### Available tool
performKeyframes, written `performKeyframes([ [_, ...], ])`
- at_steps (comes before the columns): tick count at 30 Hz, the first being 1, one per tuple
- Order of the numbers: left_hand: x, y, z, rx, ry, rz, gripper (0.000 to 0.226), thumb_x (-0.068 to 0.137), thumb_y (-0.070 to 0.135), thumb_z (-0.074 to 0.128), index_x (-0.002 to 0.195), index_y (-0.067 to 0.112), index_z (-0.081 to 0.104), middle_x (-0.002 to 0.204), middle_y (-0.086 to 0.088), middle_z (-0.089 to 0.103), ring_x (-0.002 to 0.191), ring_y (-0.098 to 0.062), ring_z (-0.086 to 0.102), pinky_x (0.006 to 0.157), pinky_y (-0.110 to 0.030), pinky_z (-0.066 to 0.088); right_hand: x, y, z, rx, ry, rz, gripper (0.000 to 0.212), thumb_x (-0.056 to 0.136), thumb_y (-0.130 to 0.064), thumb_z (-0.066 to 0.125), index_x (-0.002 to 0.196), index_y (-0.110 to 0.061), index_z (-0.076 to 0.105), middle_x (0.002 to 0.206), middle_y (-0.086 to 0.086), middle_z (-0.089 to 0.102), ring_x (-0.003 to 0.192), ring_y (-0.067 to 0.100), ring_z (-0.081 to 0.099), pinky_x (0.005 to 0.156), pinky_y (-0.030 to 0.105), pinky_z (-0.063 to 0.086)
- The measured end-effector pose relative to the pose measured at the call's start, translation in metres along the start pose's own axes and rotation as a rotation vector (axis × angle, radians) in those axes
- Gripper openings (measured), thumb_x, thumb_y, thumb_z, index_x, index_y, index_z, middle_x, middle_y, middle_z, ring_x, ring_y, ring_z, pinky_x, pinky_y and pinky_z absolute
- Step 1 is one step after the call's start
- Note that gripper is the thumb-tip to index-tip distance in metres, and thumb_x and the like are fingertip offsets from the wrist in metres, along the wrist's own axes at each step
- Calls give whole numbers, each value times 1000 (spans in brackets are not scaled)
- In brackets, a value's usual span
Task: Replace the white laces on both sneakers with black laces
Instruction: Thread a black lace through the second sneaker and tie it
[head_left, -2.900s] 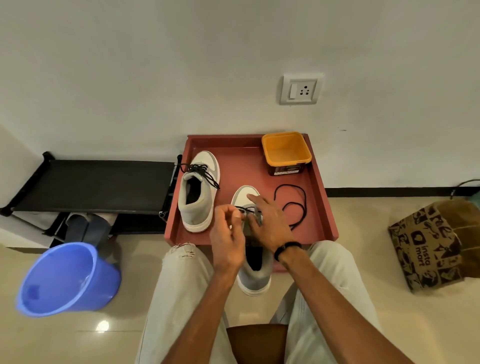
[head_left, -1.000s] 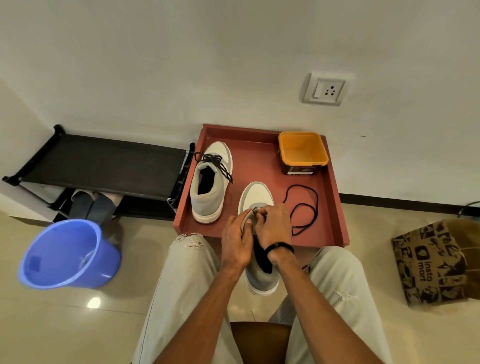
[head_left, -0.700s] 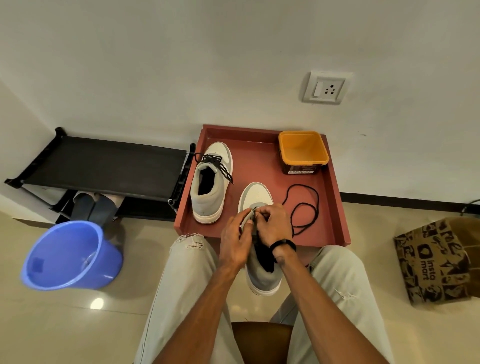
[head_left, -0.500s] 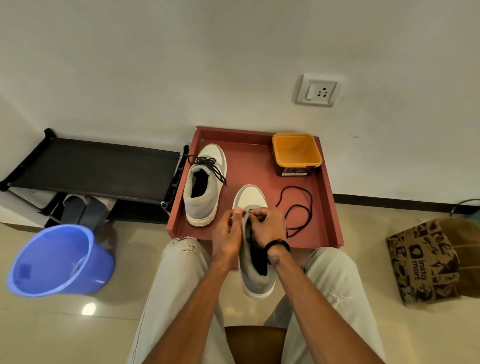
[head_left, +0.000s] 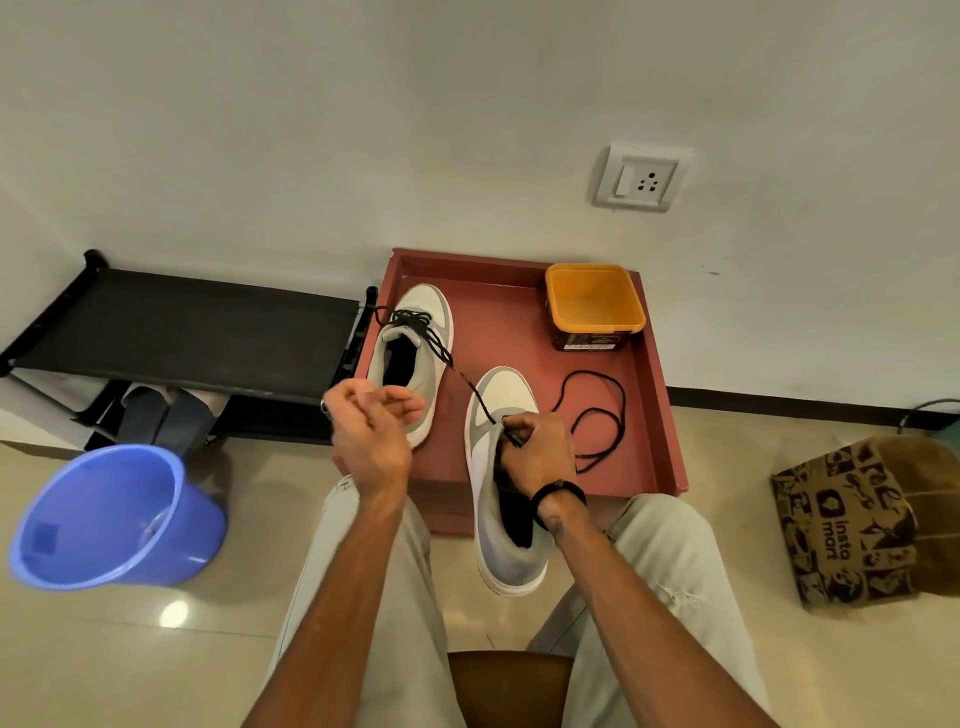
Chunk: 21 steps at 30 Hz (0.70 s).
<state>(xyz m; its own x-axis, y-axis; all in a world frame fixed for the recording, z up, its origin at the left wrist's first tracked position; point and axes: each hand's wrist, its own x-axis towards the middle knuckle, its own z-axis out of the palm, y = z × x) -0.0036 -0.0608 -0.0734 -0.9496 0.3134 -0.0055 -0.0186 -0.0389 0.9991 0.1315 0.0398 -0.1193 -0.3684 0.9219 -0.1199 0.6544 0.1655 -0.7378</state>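
my right hand (head_left: 537, 451) pinches the black lace (head_left: 592, 415) at the eyelets of the near sneaker (head_left: 501, 499), which it props up tilted with toe on the red tray (head_left: 660, 415); my left hand (head_left: 371, 431), off to the left of that grip, is curled, and i cannot tell if it holds the lace end. most of this lace lies loose on the tray just right of my right hand, so this shoe looks barely started. beyond my left hand the far sneaker (head_left: 415, 353) already carries black lacing (head_left: 415, 325), looks done though untied; no white laces seen.
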Motion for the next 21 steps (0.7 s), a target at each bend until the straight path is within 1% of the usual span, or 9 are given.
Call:
performKeyframes([
  [2,5,8,-6,103,-41,-51,21,109,26,48,112,8,58,84,-6,75,70,-19,76,68,-32,63,-2,-5,-4,12,-6,-3,23,81,-18,70,99,-24,82,96,-5,78,87,11,72,78,29,61],
  [5,-3,-3,3,388,-403,-257,33,97,42,68,108,11,74,82,0,77,71,-14,76,74,-34,65,-3,-10,-8,15,-8,-34,20,83,-14,69,95,-21,83,87,-6,79,76,9,71,62,15,50],
  [7,-13,-20,17,483,-543,-240,38,92,48,72,108,14,78,86,4,77,75,-14,75,81,-39,63,-3,-12,-11,8,-32,-69,15,83,-18,68,85,-22,82,76,-5,75,68,9,67,58,18,48],
  [9,-19,-30,31,506,-495,-145,32,90,43,77,107,16,78,89,7,74,83,-13,72,84,-36,60,-1,-10,-17,-33,-86,-131,16,83,-28,64,82,-22,79,71,-5,70,69,12,63,64,30,53],
  [10,-18,-32,36,496,-457,-116,27,90,39,78,107,17,77,90,6,73,86,-13,71,84,-35,58,-1,-9,-20,-92,-110,-157,19,84,-33,63,90,-25,79,77,-3,70,79,16,63,73,34,55],
  [12,-17,-37,47,475,-452,-68,20,90,33,78,105,19,76,90,6,73,87,-13,69,81,-34,57,-2,-8,-30,-264,-186,-161,34,84,-41,64,115,-31,73,98,4,61,102,26,49,91,37,46],
  [14,-16,-41,51,488,-476,-18,16,92,28,76,104,17,75,90,6,73,87,-14,69,80,-32,57,-4,-8,-41,-369,-233,-156,54,79,-49,69,131,-35,62,109,4,44,109,28,38,94,38,39],
  [16,-14,-39,50,423,-427,28,12,98,22,69,106,13,70,91,2,73,83,-17,72,77,-32,60,-8,-9,-49,-449,-248,-173,64,74,-58,71,133,-41,55,116,1,39,114,26,37,94,42,39],
  [21,7,-4,36,-55,-6,-79,18,109,23,50,120,9,53,95,-7,74,77,-18,77,68,-27,63,-8,-1,-52,-431,-242,-195,66,68,-67,72,127,-43,54,126,-4,41,120,23,41,95,45,43],
])
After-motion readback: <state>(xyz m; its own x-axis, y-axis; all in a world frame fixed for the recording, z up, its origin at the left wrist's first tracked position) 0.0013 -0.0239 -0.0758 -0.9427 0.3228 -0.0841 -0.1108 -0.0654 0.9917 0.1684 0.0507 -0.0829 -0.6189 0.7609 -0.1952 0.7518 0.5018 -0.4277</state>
